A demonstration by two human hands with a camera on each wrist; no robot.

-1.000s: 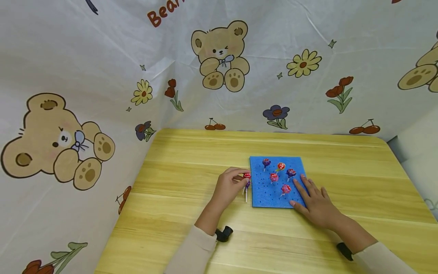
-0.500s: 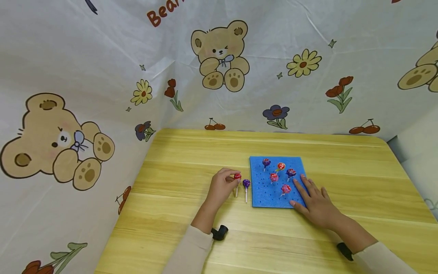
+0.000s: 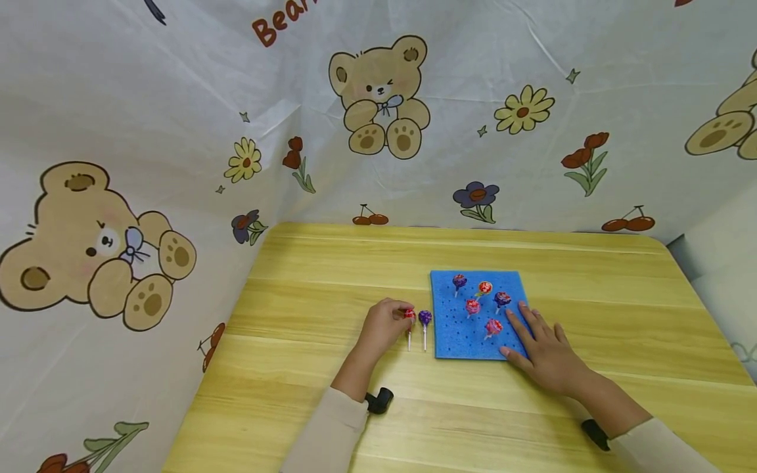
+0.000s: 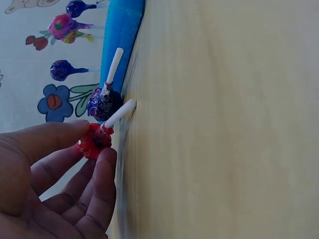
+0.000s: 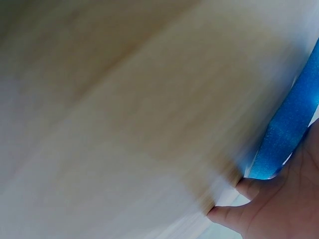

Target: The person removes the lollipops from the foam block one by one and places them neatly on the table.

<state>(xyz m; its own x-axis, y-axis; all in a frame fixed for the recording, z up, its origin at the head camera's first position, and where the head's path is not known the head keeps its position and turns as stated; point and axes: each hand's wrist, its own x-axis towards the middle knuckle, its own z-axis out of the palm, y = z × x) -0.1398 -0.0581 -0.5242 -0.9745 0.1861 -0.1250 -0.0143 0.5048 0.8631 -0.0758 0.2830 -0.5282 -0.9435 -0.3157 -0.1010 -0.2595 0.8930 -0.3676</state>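
Observation:
My left hand pinches a red-wrapped lollipop by its candy head, thumb on one side and fingers on the other. Its white stick points toward me, close over the table. Just right of it lies a purple lollipop, between the held one and the blue foam board. Several lollipops stand in the board, among them a pink one, an orange-red one and a dark purple one. My right hand rests with spread fingers on the board's right edge.
The wooden table extends around the board on all sides. Small holes dot the board's surface. A cloth with printed bears hangs behind the table and along its left side. Black wrist cameras sit at both wrists.
My left hand has moved left from the board's edge with the red lollipop, then lowered it toward the table beside the purple one. The right hand has stayed in place.

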